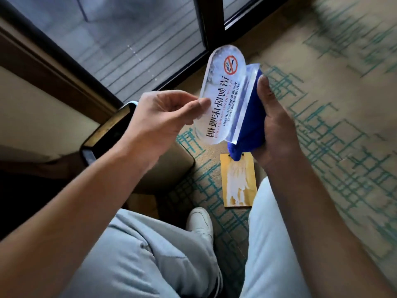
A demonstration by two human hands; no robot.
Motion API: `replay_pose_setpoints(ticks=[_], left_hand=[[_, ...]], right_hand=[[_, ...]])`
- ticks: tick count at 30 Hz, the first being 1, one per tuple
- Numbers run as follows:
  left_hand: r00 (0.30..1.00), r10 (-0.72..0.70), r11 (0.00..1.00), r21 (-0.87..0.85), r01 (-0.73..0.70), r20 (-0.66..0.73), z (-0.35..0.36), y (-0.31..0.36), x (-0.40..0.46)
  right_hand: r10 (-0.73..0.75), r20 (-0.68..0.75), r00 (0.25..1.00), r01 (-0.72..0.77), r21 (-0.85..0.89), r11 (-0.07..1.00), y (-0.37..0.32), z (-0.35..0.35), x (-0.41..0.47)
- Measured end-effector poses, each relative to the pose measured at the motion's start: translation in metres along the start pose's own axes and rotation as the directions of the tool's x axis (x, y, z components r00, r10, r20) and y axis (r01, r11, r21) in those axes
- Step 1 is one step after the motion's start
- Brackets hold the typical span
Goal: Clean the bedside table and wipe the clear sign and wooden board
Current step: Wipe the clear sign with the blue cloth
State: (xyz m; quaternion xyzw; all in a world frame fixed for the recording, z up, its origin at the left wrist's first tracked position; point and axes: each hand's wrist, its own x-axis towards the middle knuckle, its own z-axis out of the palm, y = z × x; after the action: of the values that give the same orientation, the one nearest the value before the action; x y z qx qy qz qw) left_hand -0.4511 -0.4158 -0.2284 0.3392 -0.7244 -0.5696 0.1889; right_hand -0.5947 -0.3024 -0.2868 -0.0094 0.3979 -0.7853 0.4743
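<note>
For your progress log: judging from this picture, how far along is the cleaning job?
Done: nothing can be confirmed; the table top is not clearly in view. In hand: the left hand pinches the clear sign while the right hand presses a blue cloth against its base. Left: the wooden board lies on the carpet, streaked white.

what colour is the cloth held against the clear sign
Deep blue cloth, pressed by the right hand; head view shows it best.
</note>
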Motion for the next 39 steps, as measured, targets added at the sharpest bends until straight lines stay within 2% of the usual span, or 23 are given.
replay_pose_setpoints(ticks=[4, 7, 11, 14, 19, 22, 25, 29, 32, 34, 37, 39], left_hand=[[0.996, 0.065, 0.972, -0.228, -0.049, 0.063, 0.007, -0.006, -0.006], [0.989, -0.029, 0.921, -0.381, 0.081, 0.142, 0.019, -0.007, -0.010], [0.943, -0.049, 0.860, -0.466, 0.208, 0.331, 0.027, -0.008, -0.010], [0.885, -0.032, 0.809, -0.508, 0.296, 0.465, 0.026, -0.007, -0.011], [0.840, 0.015, 0.762, -0.550, 0.342, 0.543, 0.024, 0.000, -0.012], [0.843, 0.058, 0.731, -0.597, 0.329, 0.536, 0.021, 0.007, -0.008], [0.860, 0.096, 0.638, -0.694, 0.334, 0.502, 0.021, 0.009, -0.007], [0.890, 0.090, 0.599, -0.738, 0.310, 0.446, 0.024, 0.014, -0.002], [0.906, 0.106, 0.625, -0.736, 0.260, 0.410, 0.024, 0.019, 0.003], [0.917, 0.125, 0.647, -0.732, 0.214, 0.378, 0.026, 0.021, 0.003], [0.935, 0.100, 0.680, -0.709, 0.186, 0.341, 0.030, 0.019, 0.002], [0.946, 0.084, 0.742, -0.653, 0.151, 0.314, 0.031, 0.018, -0.001]], right_hand=[[0.024, 0.041, 0.999, -0.027, 0.058, 0.998, 0.001, -0.001, -0.005], [0.045, 0.059, 0.997, -0.051, 0.111, 0.993, -0.006, 0.001, -0.009], [0.009, 0.075, 0.997, -0.018, 0.121, 0.993, -0.011, 0.000, -0.013], [-0.058, 0.019, 0.998, 0.055, 0.110, 0.992, -0.012, 0.003, -0.018], [-0.181, -0.010, 0.983, 0.180, -0.054, 0.982, -0.024, 0.017, -0.032], [-0.255, 0.062, 0.965, 0.260, -0.085, 0.962, -0.031, 0.020, -0.039], [-0.290, 0.107, 0.951, 0.292, 0.000, 0.957, -0.032, 0.021, -0.043], [-0.380, 0.047, 0.924, 0.378, 0.034, 0.925, -0.040, 0.015, -0.047], [-0.443, -0.033, 0.896, 0.437, -0.115, 0.892, -0.043, 0.011, -0.052], [-0.490, -0.016, 0.872, 0.472, -0.244, 0.847, -0.040, 0.011, -0.056], [-0.612, 0.071, 0.787, 0.576, -0.441, 0.689, -0.035, 0.017, -0.060], [-0.671, 0.106, 0.734, 0.611, -0.536, 0.583, -0.034, 0.021, -0.060]])
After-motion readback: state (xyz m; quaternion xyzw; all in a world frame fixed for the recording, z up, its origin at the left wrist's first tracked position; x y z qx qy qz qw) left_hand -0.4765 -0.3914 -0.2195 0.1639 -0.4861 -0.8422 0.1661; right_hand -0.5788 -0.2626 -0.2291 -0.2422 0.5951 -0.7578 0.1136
